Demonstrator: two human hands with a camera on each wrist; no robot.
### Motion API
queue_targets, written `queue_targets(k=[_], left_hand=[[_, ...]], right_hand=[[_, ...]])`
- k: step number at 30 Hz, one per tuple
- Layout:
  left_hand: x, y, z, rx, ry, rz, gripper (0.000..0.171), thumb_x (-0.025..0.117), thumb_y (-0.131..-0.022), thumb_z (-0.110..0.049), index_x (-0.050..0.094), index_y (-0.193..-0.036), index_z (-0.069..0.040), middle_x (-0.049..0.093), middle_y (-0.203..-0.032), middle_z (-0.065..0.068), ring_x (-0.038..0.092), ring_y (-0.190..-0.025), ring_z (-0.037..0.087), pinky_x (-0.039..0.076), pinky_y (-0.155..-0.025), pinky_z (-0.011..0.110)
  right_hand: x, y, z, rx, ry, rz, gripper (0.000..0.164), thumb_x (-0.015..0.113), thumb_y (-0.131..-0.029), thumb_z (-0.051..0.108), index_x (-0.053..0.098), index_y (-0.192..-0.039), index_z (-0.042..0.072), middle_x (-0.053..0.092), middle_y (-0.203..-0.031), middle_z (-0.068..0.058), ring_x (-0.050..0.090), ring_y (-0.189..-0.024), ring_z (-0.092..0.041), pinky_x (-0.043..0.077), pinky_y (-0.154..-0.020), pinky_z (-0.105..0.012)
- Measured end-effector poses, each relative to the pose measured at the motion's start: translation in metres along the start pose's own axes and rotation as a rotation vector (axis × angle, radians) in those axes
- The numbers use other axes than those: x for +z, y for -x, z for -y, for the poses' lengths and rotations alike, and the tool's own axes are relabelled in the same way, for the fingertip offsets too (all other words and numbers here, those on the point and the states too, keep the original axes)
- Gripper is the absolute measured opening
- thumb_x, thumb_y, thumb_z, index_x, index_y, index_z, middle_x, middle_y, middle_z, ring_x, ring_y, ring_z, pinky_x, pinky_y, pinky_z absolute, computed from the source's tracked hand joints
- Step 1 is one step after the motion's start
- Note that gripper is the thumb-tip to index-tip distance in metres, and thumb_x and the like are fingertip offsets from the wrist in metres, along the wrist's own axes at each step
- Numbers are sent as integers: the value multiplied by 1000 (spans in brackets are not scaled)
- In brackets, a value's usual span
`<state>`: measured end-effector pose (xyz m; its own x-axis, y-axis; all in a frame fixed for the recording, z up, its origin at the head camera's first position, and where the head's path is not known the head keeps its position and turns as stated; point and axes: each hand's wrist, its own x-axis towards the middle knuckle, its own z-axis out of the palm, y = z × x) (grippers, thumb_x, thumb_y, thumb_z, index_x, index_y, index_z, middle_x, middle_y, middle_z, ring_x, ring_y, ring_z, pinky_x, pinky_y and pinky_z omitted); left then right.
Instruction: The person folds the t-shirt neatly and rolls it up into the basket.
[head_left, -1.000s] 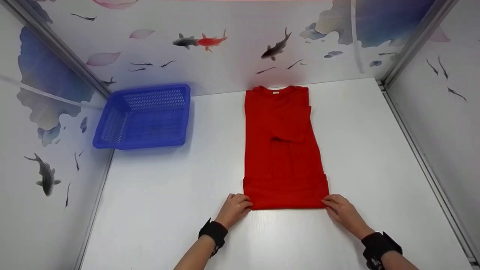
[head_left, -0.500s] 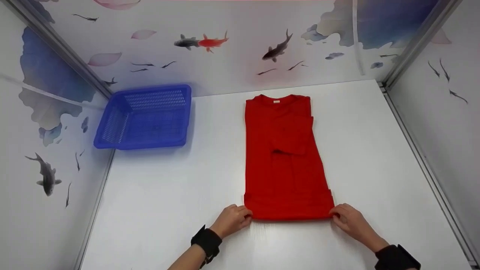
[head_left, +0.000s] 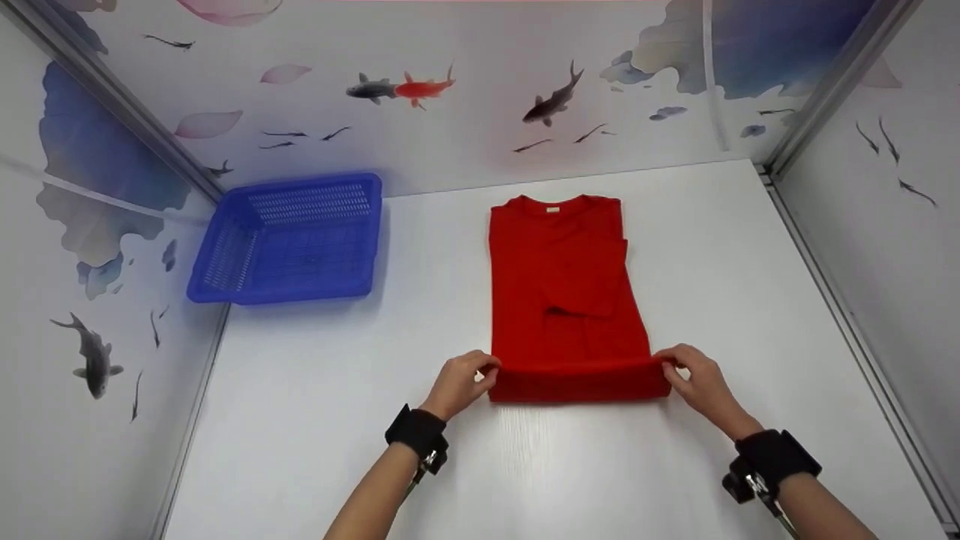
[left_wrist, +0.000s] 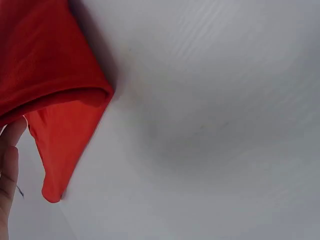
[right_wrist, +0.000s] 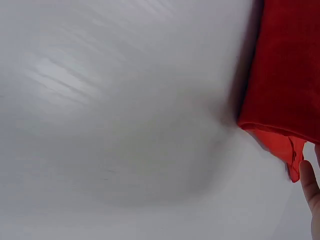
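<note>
A red T-shirt (head_left: 574,277) lies on the white table with its collar and small label toward the back wall and a sleeve folded in over its front. Its near end is folded up as a band, lifted off the table along the upper edge. At the band's left corner, my left hand (head_left: 459,382) pinches the cloth between fingers and thumb. My right hand (head_left: 697,386) pinches the right corner the same way. Both wrist views show the raised fold (left_wrist: 50,55) from its ends, with the rest of the shirt beneath; only some fingers appear there.
A blue plastic basket (head_left: 315,262) with perforated sides stands at the back left of the white table (head_left: 315,420). Walls printed with fish and petals enclose the table at the back and both sides. Each wrist wears a black strap with a camera.
The shirt first slid toward me as both hands drew its near end. Since then, the hands have raised the folded end and moved it away from me, over the shirt.
</note>
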<state>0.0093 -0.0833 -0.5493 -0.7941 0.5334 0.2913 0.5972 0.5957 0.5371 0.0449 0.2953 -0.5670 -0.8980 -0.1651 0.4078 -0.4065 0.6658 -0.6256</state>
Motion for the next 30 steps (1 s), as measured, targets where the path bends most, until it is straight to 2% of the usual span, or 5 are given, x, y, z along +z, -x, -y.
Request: queue_targets(k=[8,16,20,24,30], left_hand=[[11,-34,22,-304,80,53,13,59,-85,-6,68,-95,-2,65,-89,8,61,-78,17,49,-68,23],[31,-51,27,-459,86,-24,13,60,-83,-1,68,-94,0,66,-87,10,62,-78,21,49,-67,27],[40,-54,27,-531,78,-81,11,61,-80,1,68,-89,-2,65,-81,9,60,-73,20,48,-65,28],[47,-57,28,-549,2,-98,8,61,-79,1,63,-84,-5,62,-77,6,59,-71,20,47,-63,29],[52,-58,26,-489,-131,-94,7,61,-79,1,64,-81,-5,61,-79,8,61,-76,24,48,-66,32]], right_hand=[[15,-36,-16,153,10,42,13,59,-81,-6,63,-93,-4,61,-84,-12,55,-75,-22,46,-62,-24],[31,-47,-27,317,17,141,17,52,-86,-5,60,-101,-9,59,-94,-23,56,-89,-35,45,-76,-45],[37,-50,-30,374,32,149,17,51,-87,-5,59,-101,-11,58,-98,-26,53,-96,-40,42,-83,-48],[41,-53,-30,394,54,130,17,52,-85,-6,59,-99,-12,58,-96,-28,54,-96,-42,41,-84,-48],[45,-53,-32,411,80,132,16,51,-85,-6,58,-98,-12,58,-95,-28,53,-95,-42,41,-84,-48]])
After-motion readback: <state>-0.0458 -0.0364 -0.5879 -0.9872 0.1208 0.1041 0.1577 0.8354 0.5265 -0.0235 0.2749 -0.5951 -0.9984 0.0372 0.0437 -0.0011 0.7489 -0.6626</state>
